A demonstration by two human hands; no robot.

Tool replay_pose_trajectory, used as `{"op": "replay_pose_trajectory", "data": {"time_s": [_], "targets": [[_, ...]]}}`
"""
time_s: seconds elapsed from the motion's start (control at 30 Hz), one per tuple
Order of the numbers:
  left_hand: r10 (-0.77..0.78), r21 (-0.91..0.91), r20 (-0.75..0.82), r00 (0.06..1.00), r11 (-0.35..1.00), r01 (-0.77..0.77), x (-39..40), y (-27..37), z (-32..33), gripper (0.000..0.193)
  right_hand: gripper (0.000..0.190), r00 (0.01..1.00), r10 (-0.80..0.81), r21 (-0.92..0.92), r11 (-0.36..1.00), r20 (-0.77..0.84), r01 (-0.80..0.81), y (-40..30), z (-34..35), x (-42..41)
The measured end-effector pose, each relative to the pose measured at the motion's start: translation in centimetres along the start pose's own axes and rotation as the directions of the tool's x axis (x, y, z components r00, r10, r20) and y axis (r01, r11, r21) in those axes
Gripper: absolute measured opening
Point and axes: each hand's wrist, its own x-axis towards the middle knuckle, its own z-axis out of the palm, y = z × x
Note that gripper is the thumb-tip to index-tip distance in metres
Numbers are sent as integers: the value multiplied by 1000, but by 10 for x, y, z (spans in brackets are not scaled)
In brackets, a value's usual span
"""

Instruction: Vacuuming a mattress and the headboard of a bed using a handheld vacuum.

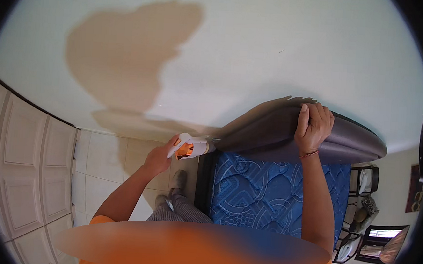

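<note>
My left hand point(159, 159) is closed around the handle of a white and orange handheld vacuum cleaner point(198, 149). Its nozzle end points right, at the near end of a dark brown padded headboard point(269, 130), close to the wall; whether it touches is hard to tell. My right hand point(314, 125) grips the headboard's top edge, thumb on the near face and fingers over the top. Below the headboard lies a blue patterned mattress point(258, 193) on a dark bed base point(204, 182).
A pale wall point(237, 61) rises behind the headboard, with my shadow on it. White panelled doors point(26, 131) stand at the left, beside a tiled floor point(104, 154). Beyond the bed at the right are dark-framed chairs point(374, 180) and a mirror point(382, 244).
</note>
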Motion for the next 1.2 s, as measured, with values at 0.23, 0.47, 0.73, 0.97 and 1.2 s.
{"op": "replay_pose_trajectory", "data": {"time_s": [0.23, 0.47, 0.73, 0.97, 1.2], "targets": [[-71, -4, -9, 997, 997, 71, 31, -4, 53, 82, 16, 1000, -26, -2, 1000, 3, 26, -5, -2, -1], [-261, -189, -67, 963, 951, 244, -11, -41, 86, 82, 16, 999, -34, -15, 999, -2, 34, -4, -1, -1], [-441, -538, -63, 895, 771, 342, -136, -60, 140, 92, 18, 999, -38, -10, 999, -16, 38, -1, 1, -1], [-532, -661, -23, 846, 643, 387, -86, -66, 154, 93, 21, 999, -37, -44, 998, 6, 37, -1, 5, -3], [-547, -639, -89, 832, 672, 373, -142, -88, 181, 88, 25, 999, -32, -51, 998, -6, 32, -1, 6, -3]]}}
